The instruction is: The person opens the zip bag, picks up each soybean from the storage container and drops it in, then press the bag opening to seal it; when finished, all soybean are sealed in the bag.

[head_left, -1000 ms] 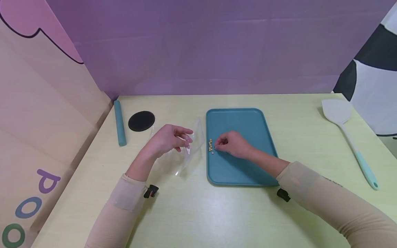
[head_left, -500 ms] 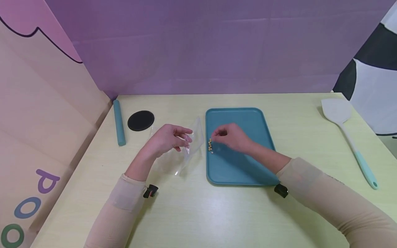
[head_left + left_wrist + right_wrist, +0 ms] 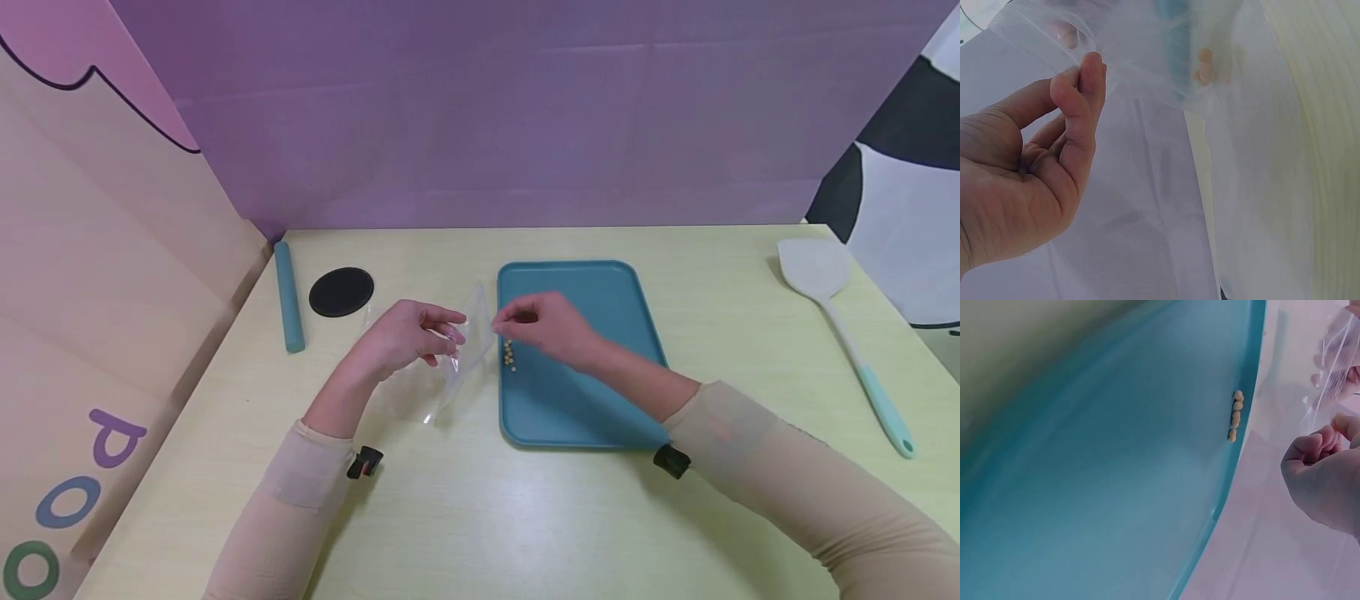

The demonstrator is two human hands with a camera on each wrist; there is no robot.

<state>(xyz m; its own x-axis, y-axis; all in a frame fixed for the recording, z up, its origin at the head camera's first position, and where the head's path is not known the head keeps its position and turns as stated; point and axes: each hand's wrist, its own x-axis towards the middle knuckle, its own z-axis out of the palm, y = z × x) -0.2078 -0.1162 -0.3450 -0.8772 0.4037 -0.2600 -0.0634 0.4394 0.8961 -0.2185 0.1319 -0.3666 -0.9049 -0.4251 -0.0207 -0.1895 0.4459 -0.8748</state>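
My left hand (image 3: pixel 416 337) pinches the upper edge of a clear plastic bag (image 3: pixel 472 342), left of the teal tray (image 3: pixel 592 425). Small round tan beans (image 3: pixel 509 357) lie in a short line along the tray's left side. Across that edge reaches my right hand (image 3: pixel 543 327), its thumb and fingertips pinched together next to the bag's mouth. In the right wrist view a tiny tan bit shows at the fingertips, seemingly a bean, mostly hidden. The left wrist view shows a few beans (image 3: pixel 1204 67) through the film; whether they are inside the bag I cannot tell.
At the back left lie a teal stick (image 3: pixel 289 297) and a black disc (image 3: pixel 341 292). A white spatula (image 3: pixel 847 333) with a mint handle lies on the right side of the table. A purple backdrop (image 3: pixel 525 125) rises behind the table.
My right hand has lifted from the beans on the tray and moved left and away from me, to beside the bag. The left hand and bag have stayed in place.
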